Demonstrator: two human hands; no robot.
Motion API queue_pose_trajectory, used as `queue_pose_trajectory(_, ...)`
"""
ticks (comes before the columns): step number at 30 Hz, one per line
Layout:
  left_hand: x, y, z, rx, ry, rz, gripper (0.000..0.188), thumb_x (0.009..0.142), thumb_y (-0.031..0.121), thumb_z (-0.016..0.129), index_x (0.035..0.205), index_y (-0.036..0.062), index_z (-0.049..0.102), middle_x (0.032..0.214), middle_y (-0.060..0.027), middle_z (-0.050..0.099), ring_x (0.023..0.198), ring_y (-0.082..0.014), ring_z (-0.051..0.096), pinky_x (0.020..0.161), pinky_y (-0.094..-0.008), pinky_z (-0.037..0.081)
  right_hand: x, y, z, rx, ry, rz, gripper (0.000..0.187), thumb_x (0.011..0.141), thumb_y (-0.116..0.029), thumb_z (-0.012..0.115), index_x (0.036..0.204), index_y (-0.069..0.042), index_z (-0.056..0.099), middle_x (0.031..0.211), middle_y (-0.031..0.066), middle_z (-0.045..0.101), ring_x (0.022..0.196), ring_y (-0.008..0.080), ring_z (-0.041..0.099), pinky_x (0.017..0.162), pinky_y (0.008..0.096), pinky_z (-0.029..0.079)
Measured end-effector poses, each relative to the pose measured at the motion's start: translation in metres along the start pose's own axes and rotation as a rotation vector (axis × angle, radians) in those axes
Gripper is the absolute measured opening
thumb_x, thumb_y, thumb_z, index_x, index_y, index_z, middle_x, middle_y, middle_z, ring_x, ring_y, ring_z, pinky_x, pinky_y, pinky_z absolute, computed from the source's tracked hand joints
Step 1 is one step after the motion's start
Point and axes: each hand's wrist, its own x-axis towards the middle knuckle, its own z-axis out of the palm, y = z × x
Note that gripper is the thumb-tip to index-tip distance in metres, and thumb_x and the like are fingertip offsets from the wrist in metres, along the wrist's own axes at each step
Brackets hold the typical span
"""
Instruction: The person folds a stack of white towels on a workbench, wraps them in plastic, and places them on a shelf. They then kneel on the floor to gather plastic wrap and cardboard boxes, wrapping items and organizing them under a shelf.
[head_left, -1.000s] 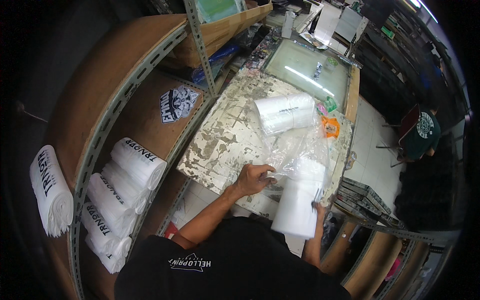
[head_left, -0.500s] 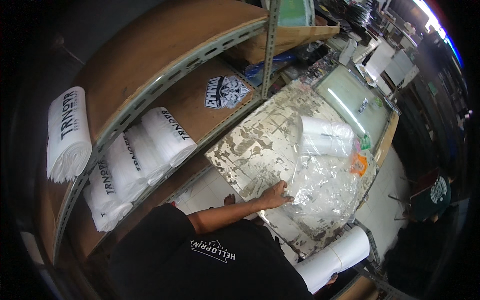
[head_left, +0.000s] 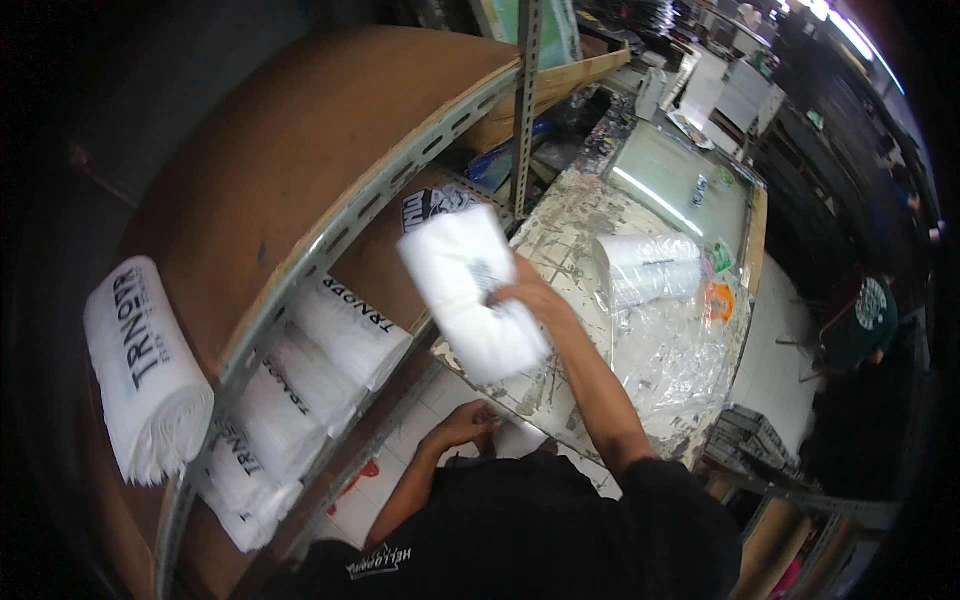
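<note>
By the table's (head_left: pixel 572 228) left edge, the right hand (head_left: pixel 526 288) grips a white plastic roll (head_left: pixel 452 265); the left hand's (head_left: pixel 462 426) grip is unclear.

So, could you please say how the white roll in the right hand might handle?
The white roll is probably manageable one-handed, since only the right hand holds it. It may be soft, as its middle looks pinched, though blurred. It might roll if pushed, given its rounded form.

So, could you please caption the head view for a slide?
Right hand holds a white roll near brown shelves and a patchy table.
</note>
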Motion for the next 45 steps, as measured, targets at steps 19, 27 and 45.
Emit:
queue_pose_trajectory(19,0.045,-0.001,-0.042,-0.15,0.038,-0.09,0.028,0.094,0.026,0.065,0.111,0.0054,0.059,0.099,-0.0045,0.066,0.082,-0.0132,0.063,0.064,-0.0271,0.05,0.04,0.035,0.033,-0.968,0.174,-0.371,0.057,0.073,-0.036,0.079,0.112,0.001,0.059,0.103,0.0217,0.061,0.1,0.0403,0.059,0.088,0.0461,0.048)
queue_pose_trajectory(27,0.297,0.081,-0.058,-0.236,0.138,0.148,0.042,0.095,0.041,0.061,0.114,0.0051,0.056,0.109,-0.0097,0.064,0.096,-0.0217,0.062,0.077,-0.0361,0.05,-0.287,0.029,-0.129,-0.96,1.288,-0.377,0.051,0.076,-0.011,0.078,0.122,-0.002,0.059,0.112,0.0187,0.061,0.105,0.0359,0.058,0.091,0.0403,0.048)
queue_pose_trajectory(45,0.406,0.312,0.118,0.91,-0.031,0.604,0.109,0.057,0.019,0.086,0.148,-0.0027,0.031,0.139,-0.0252,0.049,0.123,-0.0393,0.049,0.107,-0.0402,0.037,-0.625,0.343,0.186,0.286,2.225,1.192,0.073,0.074,-0.031,0.077,0.135,-0.001,0.049,0.12,0.0225,0.063,0.112,0.0345,0.061,0.096,0.0418,0.05)
